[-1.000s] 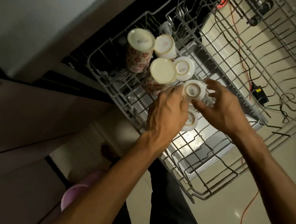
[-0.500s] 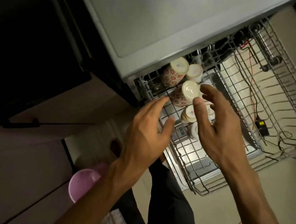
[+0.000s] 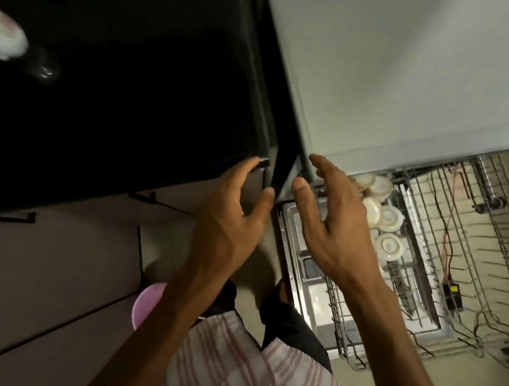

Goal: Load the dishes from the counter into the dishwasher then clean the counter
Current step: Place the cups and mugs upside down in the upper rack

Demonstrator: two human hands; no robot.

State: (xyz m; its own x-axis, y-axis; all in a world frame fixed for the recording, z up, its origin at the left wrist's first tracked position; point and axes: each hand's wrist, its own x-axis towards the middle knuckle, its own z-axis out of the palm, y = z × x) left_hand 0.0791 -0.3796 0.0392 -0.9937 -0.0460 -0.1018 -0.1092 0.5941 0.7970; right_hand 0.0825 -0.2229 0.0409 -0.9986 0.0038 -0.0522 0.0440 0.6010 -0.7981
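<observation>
Here both hands hover empty in front of the dark surface [image 3: 118, 80], fingers loosely spread and holding nothing. The left hand [image 3: 232, 218] is raised near the surface's front corner, its fingertips just beside the edge, though whether they touch it cannot be told. The right hand [image 3: 334, 225] sits beside it, palm turned inward, above the left side of the pulled-out dishwasher rack [image 3: 487, 277]. In that wire rack, several cups [image 3: 390, 218] stand upside down in a cluster near the back left, partly tucked under the pale panel [image 3: 413, 77] above (their white bases face up). A red wire [image 3: 446, 242] and black cables trail on the floor seen through the rack. At the far left of the surface a blurred white dish [image 3: 2, 33] lies. Below, a pink bowl [image 3: 146, 303] peeks out beside the left forearm.
</observation>
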